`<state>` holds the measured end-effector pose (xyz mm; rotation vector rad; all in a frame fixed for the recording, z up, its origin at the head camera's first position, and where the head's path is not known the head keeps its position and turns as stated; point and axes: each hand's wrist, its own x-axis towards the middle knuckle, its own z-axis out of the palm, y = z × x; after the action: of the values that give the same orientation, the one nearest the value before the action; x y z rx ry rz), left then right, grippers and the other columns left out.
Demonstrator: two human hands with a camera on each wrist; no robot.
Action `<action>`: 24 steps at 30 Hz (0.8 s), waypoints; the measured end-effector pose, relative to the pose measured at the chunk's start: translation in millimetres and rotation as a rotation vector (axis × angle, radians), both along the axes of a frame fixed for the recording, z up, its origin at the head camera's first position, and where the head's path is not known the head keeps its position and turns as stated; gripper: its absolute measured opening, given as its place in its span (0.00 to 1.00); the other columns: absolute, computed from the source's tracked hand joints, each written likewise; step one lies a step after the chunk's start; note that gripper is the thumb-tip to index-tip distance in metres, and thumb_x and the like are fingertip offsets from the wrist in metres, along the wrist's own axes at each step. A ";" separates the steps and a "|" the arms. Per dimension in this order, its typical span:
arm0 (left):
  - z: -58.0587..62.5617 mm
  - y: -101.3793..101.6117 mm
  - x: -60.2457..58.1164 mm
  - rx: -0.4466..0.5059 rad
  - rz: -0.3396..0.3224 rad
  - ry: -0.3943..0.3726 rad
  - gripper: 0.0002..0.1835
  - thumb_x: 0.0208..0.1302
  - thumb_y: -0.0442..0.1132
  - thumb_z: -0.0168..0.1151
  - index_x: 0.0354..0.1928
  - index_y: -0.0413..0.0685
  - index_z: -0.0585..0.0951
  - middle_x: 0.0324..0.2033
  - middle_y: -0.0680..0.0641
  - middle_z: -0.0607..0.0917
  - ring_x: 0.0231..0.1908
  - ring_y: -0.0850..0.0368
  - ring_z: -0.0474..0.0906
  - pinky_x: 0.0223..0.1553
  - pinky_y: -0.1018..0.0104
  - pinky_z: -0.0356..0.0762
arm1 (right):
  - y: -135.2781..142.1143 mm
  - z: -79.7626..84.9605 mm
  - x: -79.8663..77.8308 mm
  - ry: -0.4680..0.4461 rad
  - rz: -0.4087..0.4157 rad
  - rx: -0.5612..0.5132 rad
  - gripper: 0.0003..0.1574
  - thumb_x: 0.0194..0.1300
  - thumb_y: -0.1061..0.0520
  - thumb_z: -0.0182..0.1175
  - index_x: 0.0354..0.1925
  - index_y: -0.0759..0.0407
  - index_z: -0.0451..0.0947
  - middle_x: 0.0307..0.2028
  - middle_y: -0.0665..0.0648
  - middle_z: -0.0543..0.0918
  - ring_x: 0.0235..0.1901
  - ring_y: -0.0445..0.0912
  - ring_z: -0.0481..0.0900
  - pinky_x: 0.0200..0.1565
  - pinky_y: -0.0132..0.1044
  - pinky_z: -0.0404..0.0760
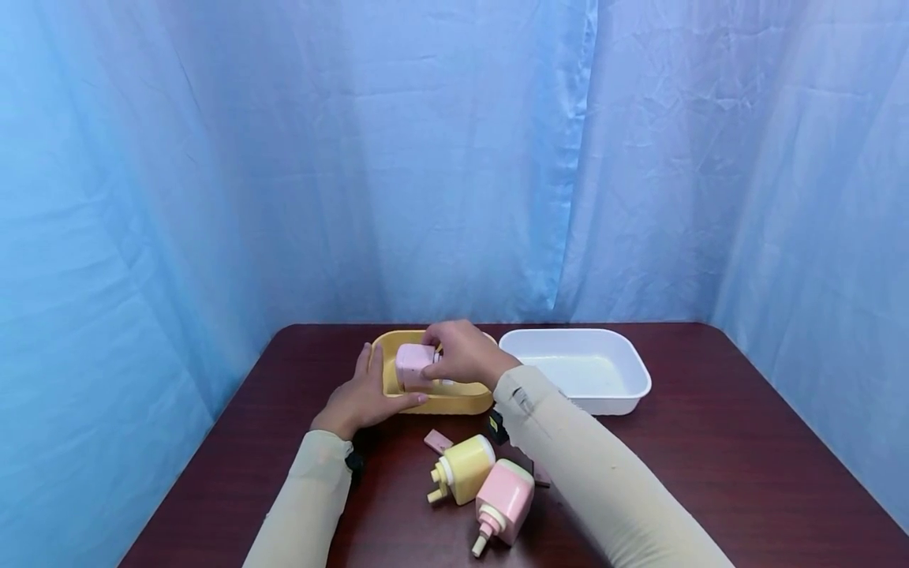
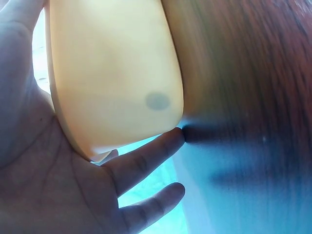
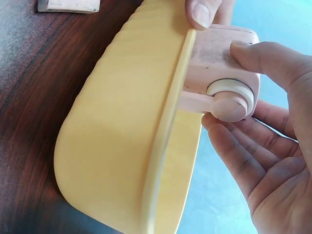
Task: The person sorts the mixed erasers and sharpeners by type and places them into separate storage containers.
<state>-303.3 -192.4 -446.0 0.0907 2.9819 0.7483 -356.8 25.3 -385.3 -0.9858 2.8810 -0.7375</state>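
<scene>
Right hand [image 1: 463, 353] grips pink block [image 1: 413, 365] in yellow tub [image 1: 458, 405], left hand [image 1: 362, 398] touching its eight-o'clock side; white tub [image 1: 575, 375] at three o'clock.

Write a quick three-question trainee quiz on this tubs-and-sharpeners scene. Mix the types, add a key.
1. True or false: in the head view, the left hand touches the yellow tub, which stands to the left of the white tub.

2. The right hand grips:
A) a wooden spoon
B) a pink sharpener
C) a blue cup

3. How many sharpeners show lying directly on the table?

Key:
1. True.
2. B.
3. Two: a yellow sharpener and an other-than-held pink one.
</scene>
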 end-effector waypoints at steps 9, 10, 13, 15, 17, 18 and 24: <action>-1.7 -0.3 -0.8 0.007 0.010 -0.005 0.78 0.44 0.87 0.61 0.84 0.48 0.35 0.83 0.40 0.35 0.71 0.33 0.68 0.63 0.38 0.75 | -3.6 -5.0 -0.2 0.009 0.005 0.023 0.24 0.55 0.44 0.77 0.48 0.50 0.85 0.42 0.45 0.86 0.38 0.41 0.81 0.42 0.35 0.82; -1.7 -0.9 -1.0 0.006 0.009 -0.005 0.78 0.45 0.87 0.61 0.83 0.48 0.35 0.83 0.40 0.35 0.71 0.33 0.68 0.63 0.38 0.75 | -4.1 -5.5 -0.5 0.008 0.010 0.024 0.24 0.55 0.44 0.77 0.48 0.50 0.85 0.42 0.45 0.86 0.39 0.41 0.81 0.42 0.35 0.82; -1.1 -2.8 -1.5 0.011 0.009 -0.005 0.78 0.45 0.86 0.60 0.83 0.48 0.34 0.83 0.40 0.35 0.71 0.33 0.68 0.62 0.39 0.75 | -5.5 -7.1 -2.1 0.016 0.020 0.030 0.24 0.54 0.44 0.78 0.47 0.50 0.85 0.41 0.45 0.86 0.38 0.40 0.81 0.42 0.35 0.82; -0.7 -3.5 -1.8 0.011 0.007 -0.003 0.78 0.46 0.86 0.60 0.83 0.48 0.34 0.83 0.40 0.35 0.71 0.34 0.69 0.62 0.40 0.76 | -5.8 -8.2 -3.1 0.017 0.028 0.032 0.23 0.54 0.44 0.78 0.46 0.50 0.85 0.40 0.44 0.86 0.37 0.40 0.81 0.41 0.35 0.81; -0.6 -3.5 -1.8 0.011 0.007 -0.003 0.78 0.46 0.86 0.61 0.83 0.48 0.34 0.83 0.40 0.35 0.71 0.34 0.69 0.62 0.40 0.76 | -5.3 -10.0 -3.9 0.020 0.031 0.034 0.23 0.54 0.44 0.79 0.45 0.50 0.85 0.39 0.44 0.86 0.37 0.40 0.81 0.41 0.34 0.81; -0.7 -3.4 -1.8 0.011 0.007 -0.001 0.78 0.46 0.86 0.61 0.83 0.47 0.35 0.83 0.40 0.35 0.71 0.34 0.69 0.62 0.40 0.76 | -4.9 -10.9 -4.1 0.020 0.033 0.032 0.23 0.53 0.44 0.79 0.44 0.50 0.85 0.38 0.44 0.86 0.36 0.40 0.81 0.41 0.34 0.81; -1.5 -3.6 -1.6 0.016 0.006 0.000 0.78 0.46 0.86 0.61 0.83 0.46 0.35 0.83 0.39 0.35 0.70 0.34 0.70 0.61 0.40 0.77 | -2.6 -17.8 -5.1 0.029 0.037 0.015 0.25 0.52 0.43 0.80 0.45 0.51 0.85 0.38 0.45 0.86 0.37 0.39 0.80 0.42 0.34 0.81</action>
<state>-304.9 -195.9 -447.5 0.0829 2.9774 0.7727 -361.9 22.6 -403.1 -1.0531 2.8798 -0.7042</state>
